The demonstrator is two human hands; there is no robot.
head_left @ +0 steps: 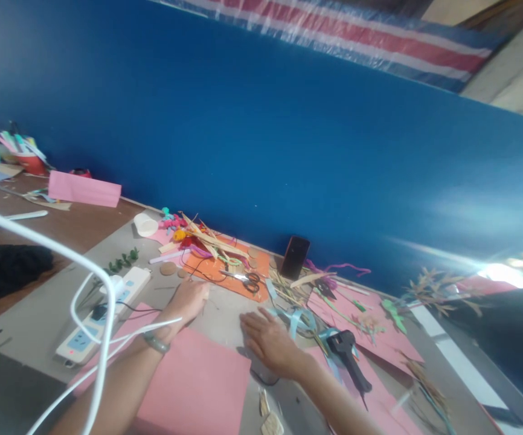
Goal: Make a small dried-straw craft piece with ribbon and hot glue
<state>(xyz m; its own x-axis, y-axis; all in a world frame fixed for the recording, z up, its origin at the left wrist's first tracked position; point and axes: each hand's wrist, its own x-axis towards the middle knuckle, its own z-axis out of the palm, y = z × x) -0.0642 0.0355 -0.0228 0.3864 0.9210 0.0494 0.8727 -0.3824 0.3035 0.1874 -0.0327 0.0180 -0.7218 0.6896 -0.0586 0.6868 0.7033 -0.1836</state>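
Note:
My left hand point(191, 302), with a bangle at the wrist, is over the grey tabletop beside a pink sheet point(198, 377). Its fingers are curled together, and whatever they may hold is too small to make out. Flat on the table, my right hand point(268, 341) has its fingers stretched out and holds nothing. Scissors with black handles point(246, 279) lie on an orange sheet point(261, 293) beyond both hands. A black glue gun point(349, 359) rests to the right of my right hand, near a light blue ribbon point(300, 317).
A white power strip point(105, 317) stands at the left, with a white cable point(107, 338) crossing in front. A phone point(295, 257) leans against the blue wall point(261, 121). Dried stems point(209, 238), a white cup point(146, 224) and more pink paper point(370, 323) lie about.

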